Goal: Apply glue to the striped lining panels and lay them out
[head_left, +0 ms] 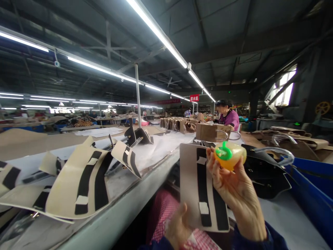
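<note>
In my right hand (240,191) is a squeeze bottle (238,152) of amber liquid with a bright green cap, tipped on its side. Behind it stands a beige bag panel (188,177) with two black strips and small white patches. My left hand (178,224) grips the lower left edge of this panel, thumb on its face and other fingers partly hidden. The bottle and right fingers cover part of the panel's upper right; whether they touch it I cannot tell.
Similar beige panels (67,177) lie on the table at left. Black bag pieces (267,177) with clear handles sit at right, beside a blue bin (309,198). Brown bags (205,132) stand farther back, near a person in purple (232,119). A white pole (137,93) rises behind the table.
</note>
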A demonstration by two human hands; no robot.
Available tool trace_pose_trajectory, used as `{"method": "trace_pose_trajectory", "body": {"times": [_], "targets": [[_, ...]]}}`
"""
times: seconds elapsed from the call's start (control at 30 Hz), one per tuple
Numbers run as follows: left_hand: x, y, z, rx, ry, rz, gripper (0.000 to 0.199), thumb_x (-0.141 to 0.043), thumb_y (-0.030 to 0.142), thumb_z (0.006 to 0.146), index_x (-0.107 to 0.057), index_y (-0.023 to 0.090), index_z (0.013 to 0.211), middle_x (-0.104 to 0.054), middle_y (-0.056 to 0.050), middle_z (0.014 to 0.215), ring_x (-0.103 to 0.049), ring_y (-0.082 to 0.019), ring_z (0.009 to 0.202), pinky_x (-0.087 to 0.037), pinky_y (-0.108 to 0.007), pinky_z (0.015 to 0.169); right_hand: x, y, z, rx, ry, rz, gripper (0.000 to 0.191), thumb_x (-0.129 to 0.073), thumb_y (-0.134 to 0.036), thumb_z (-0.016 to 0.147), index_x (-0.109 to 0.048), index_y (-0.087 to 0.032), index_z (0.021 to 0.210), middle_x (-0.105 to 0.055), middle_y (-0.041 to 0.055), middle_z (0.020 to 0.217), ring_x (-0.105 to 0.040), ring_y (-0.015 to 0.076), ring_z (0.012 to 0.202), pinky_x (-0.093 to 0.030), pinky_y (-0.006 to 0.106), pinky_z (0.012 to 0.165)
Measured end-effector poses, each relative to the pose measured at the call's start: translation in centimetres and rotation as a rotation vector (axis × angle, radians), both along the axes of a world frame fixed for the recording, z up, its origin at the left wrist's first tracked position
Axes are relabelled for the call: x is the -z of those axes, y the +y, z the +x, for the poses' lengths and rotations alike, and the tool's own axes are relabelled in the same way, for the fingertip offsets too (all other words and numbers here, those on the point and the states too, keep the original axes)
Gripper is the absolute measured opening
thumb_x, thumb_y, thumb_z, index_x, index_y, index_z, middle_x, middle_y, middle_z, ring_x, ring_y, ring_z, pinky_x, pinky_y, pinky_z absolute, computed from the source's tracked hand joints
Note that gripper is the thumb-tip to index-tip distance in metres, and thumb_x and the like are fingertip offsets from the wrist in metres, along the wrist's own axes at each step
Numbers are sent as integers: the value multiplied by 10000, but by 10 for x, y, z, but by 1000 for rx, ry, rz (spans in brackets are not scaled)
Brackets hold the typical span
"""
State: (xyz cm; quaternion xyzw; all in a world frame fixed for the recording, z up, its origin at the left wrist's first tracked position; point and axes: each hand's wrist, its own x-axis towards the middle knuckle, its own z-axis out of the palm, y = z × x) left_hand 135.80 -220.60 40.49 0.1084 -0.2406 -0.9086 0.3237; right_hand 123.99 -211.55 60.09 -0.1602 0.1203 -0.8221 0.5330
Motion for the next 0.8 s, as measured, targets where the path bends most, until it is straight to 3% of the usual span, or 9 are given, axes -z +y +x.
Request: {"method": "trace_pose_trajectory", "body": {"times": [0.1,0.23,0.33,0.47,0.6,0.8], "targets": [[3,3,11,2,152,-7,789,-908,603,441,-728,134,1049,-684,-193,1237,-500,-406,1334,-395,-506,1134,7,-23,0,-54,-44,-67,628,-753,-425,820,-536,-123,1325,-725,93,1084,-719,101,958,-589,165,835],[-4,5,15,-111,239,32,673,-922,457,544,-712,212,1135,-725,-104,1191,-502,-306,1354,-360,-362,1173,8,-58,-7,-13,-31,-103,479,-738,-375,844,-584,-149,1237,-735,51,1072,-707,93,1005,-586,166,846],[-14,5,10,-132,173,92,584,-882,360,651,-688,172,1169,-717,-124,1204,-526,-296,1334,-414,-322,1131,11,-73,-6,-17,-61,-75,389,-726,-347,858,-619,-128,1162,-734,53,1044,-715,95,982,-574,158,859],[-26,1,9,-198,-25,199,430,-746,310,810,-642,93,1168,-740,-167,1110,-633,-311,1205,-524,-408,1034,15,-70,3,-46,-100,-34,349,-626,-361,930,-619,-107,1170,-727,75,1063,-725,109,961,-587,173,848],[-32,-6,18,-246,-90,190,379,-763,266,793,-657,101,1116,-754,-142,1066,-697,-295,1087,-571,-386,967,15,-58,7,-43,-134,-15,371,-534,-382,980,-591,-111,1227,-729,70,1042,-726,104,949,-594,172,833],[-38,-13,35,-303,-120,148,280,-733,228,814,-663,105,1055,-765,-112,932,-726,-287,1004,-589,-391,925,21,-48,-2,-33,-104,-25,417,-558,-423,964,-565,-148,1277,-714,99,1103,-716,113,979,-619,204,798]]}}
